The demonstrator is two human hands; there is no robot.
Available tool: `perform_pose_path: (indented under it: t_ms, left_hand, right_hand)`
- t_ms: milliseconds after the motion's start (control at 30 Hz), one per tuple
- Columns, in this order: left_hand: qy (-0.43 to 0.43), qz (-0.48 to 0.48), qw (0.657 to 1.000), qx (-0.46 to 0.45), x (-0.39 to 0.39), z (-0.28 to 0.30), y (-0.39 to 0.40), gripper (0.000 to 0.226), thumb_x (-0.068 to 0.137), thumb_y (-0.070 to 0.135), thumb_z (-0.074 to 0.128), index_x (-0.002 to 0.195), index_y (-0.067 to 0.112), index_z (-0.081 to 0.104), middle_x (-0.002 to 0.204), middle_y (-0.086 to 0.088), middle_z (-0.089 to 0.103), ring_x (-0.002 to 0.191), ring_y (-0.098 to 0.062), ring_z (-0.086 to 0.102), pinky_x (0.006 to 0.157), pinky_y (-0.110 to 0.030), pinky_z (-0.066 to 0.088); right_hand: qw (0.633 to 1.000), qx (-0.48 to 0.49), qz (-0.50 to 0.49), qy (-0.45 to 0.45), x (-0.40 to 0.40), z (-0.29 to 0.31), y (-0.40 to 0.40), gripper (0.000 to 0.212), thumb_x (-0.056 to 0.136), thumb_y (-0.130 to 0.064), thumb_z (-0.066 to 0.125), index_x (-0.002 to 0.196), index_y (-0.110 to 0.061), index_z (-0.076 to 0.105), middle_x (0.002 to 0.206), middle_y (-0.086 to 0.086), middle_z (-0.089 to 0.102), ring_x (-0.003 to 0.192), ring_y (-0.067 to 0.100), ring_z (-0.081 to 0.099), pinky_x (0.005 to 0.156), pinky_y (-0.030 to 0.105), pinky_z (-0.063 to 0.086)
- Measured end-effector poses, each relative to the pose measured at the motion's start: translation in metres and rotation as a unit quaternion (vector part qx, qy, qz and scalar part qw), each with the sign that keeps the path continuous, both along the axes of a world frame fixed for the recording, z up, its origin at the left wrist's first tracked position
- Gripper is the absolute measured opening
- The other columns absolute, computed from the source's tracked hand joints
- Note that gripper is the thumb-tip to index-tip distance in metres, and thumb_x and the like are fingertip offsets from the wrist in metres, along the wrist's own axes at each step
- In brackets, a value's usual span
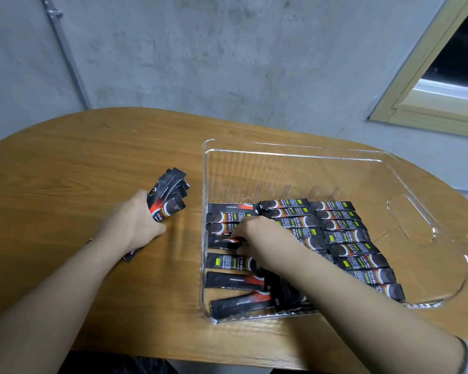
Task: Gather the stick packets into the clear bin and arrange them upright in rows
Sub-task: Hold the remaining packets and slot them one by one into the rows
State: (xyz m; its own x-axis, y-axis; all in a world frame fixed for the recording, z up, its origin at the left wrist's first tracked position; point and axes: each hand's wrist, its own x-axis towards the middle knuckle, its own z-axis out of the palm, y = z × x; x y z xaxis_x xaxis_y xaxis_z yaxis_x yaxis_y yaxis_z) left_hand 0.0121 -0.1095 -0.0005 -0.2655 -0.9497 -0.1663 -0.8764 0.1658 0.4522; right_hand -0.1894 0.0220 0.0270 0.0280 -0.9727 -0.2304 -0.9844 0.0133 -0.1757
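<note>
packets (343, 236) partly hidden under right hand (257, 233)

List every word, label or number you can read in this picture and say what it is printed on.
"COFFEE": small white print on a packet in the clear bin, at its left side; the word before it is blurred.
Large characters on the packets in the bin: too blurred to read.
Yellow-green tags on those packets: too small to read.
Print on the bundle of packets held by the left hand: unreadable.
</note>
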Motion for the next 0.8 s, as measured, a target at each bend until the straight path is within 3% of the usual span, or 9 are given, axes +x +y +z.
perform_pose_path:
  t_ms: [267, 367, 467, 567, 700, 733, 800]
  left_hand:
    - [-0.005, -0.004, 1.0, -0.002, 0.0, -0.001, -0.001, 0.053, 0.072, 0.024, 0.075, 0.114, 0.018, 0.043, 0.083, -0.002, 0.057, 0.073, -0.021, 0.057, 0.069, -0.035, 0.052]
    - [-0.001, -0.003, 1.0, 0.0, 0.0, -0.001, -0.001, 0.049, 0.072, 0.023, 0.075, 0.107, 0.02, 0.04, 0.083, -0.003, 0.057, 0.072, -0.021, 0.057, 0.066, -0.034, 0.051]
    - [0.002, -0.001, 1.0, 0.001, -0.001, -0.001, -0.001, 0.049, 0.072, 0.023, 0.075, 0.102, 0.023, 0.037, 0.083, -0.003, 0.057, 0.073, -0.021, 0.057, 0.067, -0.034, 0.051]
    - [-0.003, -0.001, 1.0, -0.002, 0.0, -0.001, -0.001, 0.047, 0.072, 0.024, 0.075, 0.102, 0.022, 0.038, 0.082, -0.004, 0.058, 0.071, -0.022, 0.058, 0.066, -0.035, 0.053]
    - [-0.007, -0.005, 1.0, -0.004, 0.0, -0.001, -0.001, 0.048, 0.072, 0.024, 0.075, 0.105, 0.021, 0.041, 0.081, -0.004, 0.058, 0.071, -0.022, 0.058, 0.066, -0.035, 0.053]
    - [-0.007, -0.005, 1.0, -0.002, 0.0, -0.001, -0.001, 0.048, 0.071, 0.024, 0.074, 0.105, 0.021, 0.041, 0.081, -0.004, 0.058, 0.071, -0.022, 0.058, 0.068, -0.035, 0.053]
    - [-0.008, 0.0, 1.0, 0.0, 0.0, 0.001, -0.001, 0.048, 0.071, 0.025, 0.074, 0.106, 0.021, 0.041, 0.081, -0.004, 0.059, 0.071, -0.023, 0.059, 0.069, -0.036, 0.053]
  right_hand:
    - [1.0, 0.006, 0.007, 0.021, -0.001, -0.001, 0.0, 0.015, 0.083, -0.008, 0.063, 0.097, -0.014, 0.065, 0.101, 0.007, 0.062, 0.091, 0.029, 0.059, 0.073, 0.037, 0.052]
    - [1.0, -0.011, 0.01, 0.027, -0.001, -0.005, -0.003, 0.023, 0.076, -0.003, 0.067, 0.092, -0.02, 0.064, 0.094, 0.003, 0.061, 0.087, 0.027, 0.061, 0.07, 0.038, 0.054]
    - [1.0, -0.009, -0.001, 0.029, -0.002, -0.005, -0.005, 0.035, 0.073, 0.003, 0.063, 0.098, -0.021, 0.064, 0.101, 0.002, 0.061, 0.093, 0.026, 0.06, 0.072, 0.036, 0.053]
    - [1.0, -0.009, -0.008, 0.012, -0.003, 0.005, -0.002, 0.025, 0.08, -0.005, 0.062, 0.102, -0.017, 0.064, 0.104, 0.004, 0.059, 0.095, 0.027, 0.059, 0.073, 0.035, 0.051]
    - [0.995, -0.096, -0.014, -0.016, -0.001, 0.011, -0.008, 0.016, 0.088, -0.009, 0.057, 0.101, -0.013, 0.066, 0.093, 0.002, 0.051, 0.091, 0.026, 0.057, 0.068, 0.031, 0.043]
    - [0.994, -0.109, -0.001, -0.01, -0.002, 0.008, -0.012, 0.023, 0.088, -0.004, 0.055, 0.105, -0.015, 0.067, 0.095, 0.001, 0.053, 0.094, 0.027, 0.057, 0.071, 0.031, 0.042]
    - [0.995, -0.083, 0.046, 0.019, -0.001, 0.0, -0.018, 0.044, 0.086, 0.004, 0.052, 0.123, -0.017, 0.062, 0.121, 0.006, 0.057, 0.113, 0.027, 0.051, 0.093, 0.032, 0.039]
